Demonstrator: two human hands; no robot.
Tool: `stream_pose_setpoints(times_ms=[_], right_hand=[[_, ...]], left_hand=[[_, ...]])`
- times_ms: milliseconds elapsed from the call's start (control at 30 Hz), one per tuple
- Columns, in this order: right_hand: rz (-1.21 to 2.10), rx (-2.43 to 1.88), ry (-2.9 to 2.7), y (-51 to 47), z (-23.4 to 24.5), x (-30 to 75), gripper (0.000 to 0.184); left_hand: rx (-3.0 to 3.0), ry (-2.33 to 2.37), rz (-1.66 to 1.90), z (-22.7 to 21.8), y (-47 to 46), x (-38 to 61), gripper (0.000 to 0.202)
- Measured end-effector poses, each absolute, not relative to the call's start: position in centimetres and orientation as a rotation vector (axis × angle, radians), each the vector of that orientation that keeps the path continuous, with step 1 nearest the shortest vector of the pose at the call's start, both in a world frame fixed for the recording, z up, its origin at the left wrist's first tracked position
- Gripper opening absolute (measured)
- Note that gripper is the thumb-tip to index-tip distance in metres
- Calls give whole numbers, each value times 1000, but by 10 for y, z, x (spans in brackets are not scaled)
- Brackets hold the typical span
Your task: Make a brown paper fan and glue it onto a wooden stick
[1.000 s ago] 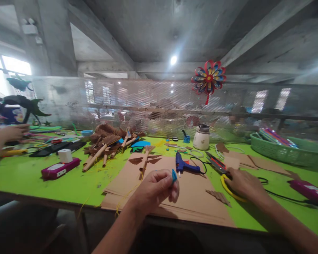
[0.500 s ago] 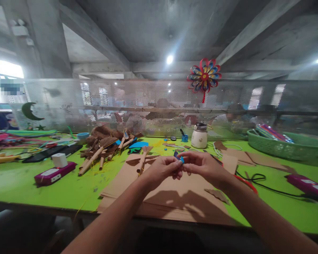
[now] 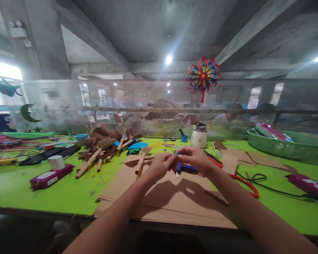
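Note:
My left hand (image 3: 163, 165) and my right hand (image 3: 194, 158) meet above a stack of brown paper sheets (image 3: 172, 208). Their fingertips are pinched together around a small blue piece (image 3: 177, 153), mostly covered by the fingers. Just beneath my right hand lies a blue glue gun (image 3: 187, 168), its pale tip pointing toward me and partly hidden. A rolled brown paper piece with a fringed end (image 3: 141, 160) rests left of my hands. Blue cut-outs (image 3: 137, 145) lie farther back.
Brown paper rolls (image 3: 95, 155) are heaped at left, behind a purple power strip (image 3: 51, 176). A lidded bottle (image 3: 198, 137) stands at the back, and a green basket (image 3: 286, 144) at right. A black cord (image 3: 272, 190) and red loop (image 3: 251, 188) lie right of the paper.
My fingertips have shifted slightly left and up, closing more tightly around the small blue piece. The blue glue gun now shows below my hands. The view has shifted slightly.

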State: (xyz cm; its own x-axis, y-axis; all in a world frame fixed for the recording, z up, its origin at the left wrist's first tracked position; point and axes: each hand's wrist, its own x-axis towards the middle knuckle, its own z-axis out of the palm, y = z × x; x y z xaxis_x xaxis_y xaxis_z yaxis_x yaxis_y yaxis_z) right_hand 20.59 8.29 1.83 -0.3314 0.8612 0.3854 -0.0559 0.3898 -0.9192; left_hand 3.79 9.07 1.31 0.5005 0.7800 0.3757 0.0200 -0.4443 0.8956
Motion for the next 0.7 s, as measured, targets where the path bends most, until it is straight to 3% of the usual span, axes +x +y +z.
stream_pose_setpoints(times_ms=[333,700], right_hand=[[1163,-653,-1597,90,-8,209,27],[1007,-856,-1529,90,-14,200,29]], left_hand=[[1569,544,841,-3,94,32,31],[2215,817,1132,-3,86,40,28]])
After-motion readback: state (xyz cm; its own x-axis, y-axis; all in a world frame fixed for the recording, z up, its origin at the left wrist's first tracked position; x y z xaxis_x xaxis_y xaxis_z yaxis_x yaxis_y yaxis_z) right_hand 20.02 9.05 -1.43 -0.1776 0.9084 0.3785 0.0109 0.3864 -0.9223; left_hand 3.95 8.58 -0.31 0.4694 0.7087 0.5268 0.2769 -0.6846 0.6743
